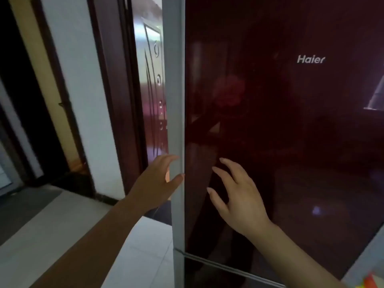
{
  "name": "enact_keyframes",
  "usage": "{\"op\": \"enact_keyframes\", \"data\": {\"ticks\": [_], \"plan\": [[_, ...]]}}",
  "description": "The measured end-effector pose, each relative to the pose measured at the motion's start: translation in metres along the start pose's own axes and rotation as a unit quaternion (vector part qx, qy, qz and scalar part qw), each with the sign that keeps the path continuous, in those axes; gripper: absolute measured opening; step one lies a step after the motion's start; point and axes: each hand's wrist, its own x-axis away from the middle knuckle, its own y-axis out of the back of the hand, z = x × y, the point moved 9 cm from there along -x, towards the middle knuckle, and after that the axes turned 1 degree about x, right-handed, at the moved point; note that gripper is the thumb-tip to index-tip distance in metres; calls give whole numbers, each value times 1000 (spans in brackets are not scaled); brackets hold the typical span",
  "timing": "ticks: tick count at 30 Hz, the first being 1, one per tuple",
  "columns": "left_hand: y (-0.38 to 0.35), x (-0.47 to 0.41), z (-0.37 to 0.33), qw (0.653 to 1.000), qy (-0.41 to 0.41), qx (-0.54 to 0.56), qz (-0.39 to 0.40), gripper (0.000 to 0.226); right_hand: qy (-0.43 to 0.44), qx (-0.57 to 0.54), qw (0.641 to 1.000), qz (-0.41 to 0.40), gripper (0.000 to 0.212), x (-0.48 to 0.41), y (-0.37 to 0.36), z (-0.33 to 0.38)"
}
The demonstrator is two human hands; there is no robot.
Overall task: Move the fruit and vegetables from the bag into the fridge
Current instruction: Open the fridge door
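the fridge (301,142) fills the right of the view, upright and shut, with a dark red glossy front and the haier logo (310,59) high on it. its grey side strip (176,90) runs top to bottom, and that vertical edge is what the opening pull seems to turn on.

the left hand (158,183) is the nearer one. it sits right at the strip with fingers loosely curved toward the side face and the thumb tip at the front corner, spread and not clamped on anything. the right hand (239,196) lies to the right of the strip in front of the glass, fingers splayed and relaxed, holding nothing; whether they touch the door cannot be told.

counted: one fridge, with one seam (207,259) low down marking a second, lower door; two hands; no bag, fruit or vegetable in view. left of the fridge stands one carved wooden door (152,80).
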Motion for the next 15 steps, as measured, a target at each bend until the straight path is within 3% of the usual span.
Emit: {"op": "enact_keyframes", "data": {"ticks": [5, 9, 15], "plan": [[12, -45, 37, 996, 6, 86, 11, 62, -64, 93, 990, -86, 60, -23, -3, -5], [6, -78, 49, 991, -37, 119, 55, 55, -145, 176, 969, -91, 67, -37, -24, -22], [-21, -88, 50, 962, -52, 227, 144, 47, -187, 218, 949, -131, 64, -42, -43, -32]]}}
